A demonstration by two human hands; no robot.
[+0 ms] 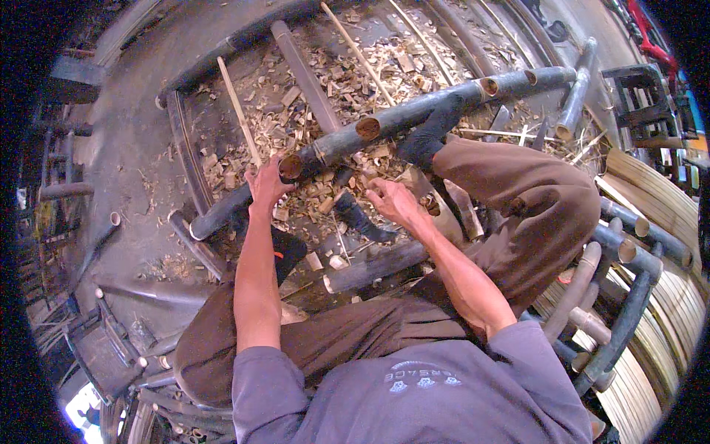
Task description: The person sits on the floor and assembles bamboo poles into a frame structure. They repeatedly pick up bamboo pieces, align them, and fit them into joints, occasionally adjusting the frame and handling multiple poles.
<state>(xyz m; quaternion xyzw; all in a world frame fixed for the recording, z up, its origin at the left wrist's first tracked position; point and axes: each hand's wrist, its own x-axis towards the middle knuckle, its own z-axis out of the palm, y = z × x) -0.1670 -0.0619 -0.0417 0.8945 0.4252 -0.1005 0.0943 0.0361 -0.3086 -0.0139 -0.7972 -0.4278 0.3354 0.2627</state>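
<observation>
Down on the floor [140,185], a dark bamboo pole [399,118] lies across wood shavings [347,66]. At its near end, the left hand [265,185] curls its fingers around the pole's open mouth. Just below the pole, the right hand [390,201] pinches a small piece, too small to identify.
</observation>
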